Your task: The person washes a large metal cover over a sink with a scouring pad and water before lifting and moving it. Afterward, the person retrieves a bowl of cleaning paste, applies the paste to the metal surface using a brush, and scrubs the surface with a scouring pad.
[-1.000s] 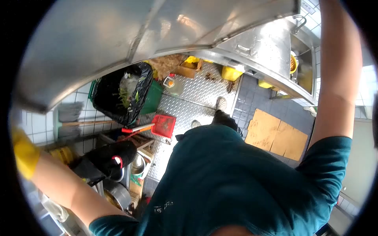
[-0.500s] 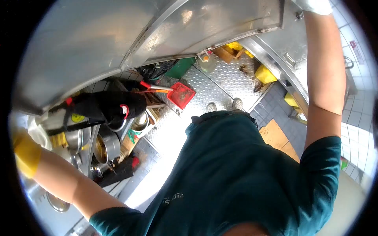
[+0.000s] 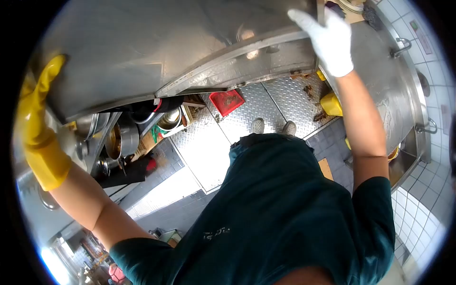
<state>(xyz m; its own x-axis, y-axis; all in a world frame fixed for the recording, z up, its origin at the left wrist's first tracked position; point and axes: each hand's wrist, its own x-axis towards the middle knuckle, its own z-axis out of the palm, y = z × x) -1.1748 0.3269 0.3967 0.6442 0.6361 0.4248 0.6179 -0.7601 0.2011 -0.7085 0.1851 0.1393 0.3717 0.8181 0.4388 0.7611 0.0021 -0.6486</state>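
Flanking panel [image 3: 190,42], gloved hands [image 3: 40,109] [image 3: 332,42], dirt [image 3: 232,98] in dustpan [image 3: 221,105]

The gloved left hand [image 3: 40,118] is yellow, the gloved right hand [image 3: 334,43] white. The shirt [image 3: 280,204] is dark teal, the dustpan [image 3: 226,101] red, the metal panel [image 3: 128,52] silver-grey, the floor plates [image 3: 251,102] diamond-patterned silver.

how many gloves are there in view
2. A yellow glove on the left hand, by the metal panel's left end, and a white glove on the right hand, by its right end.
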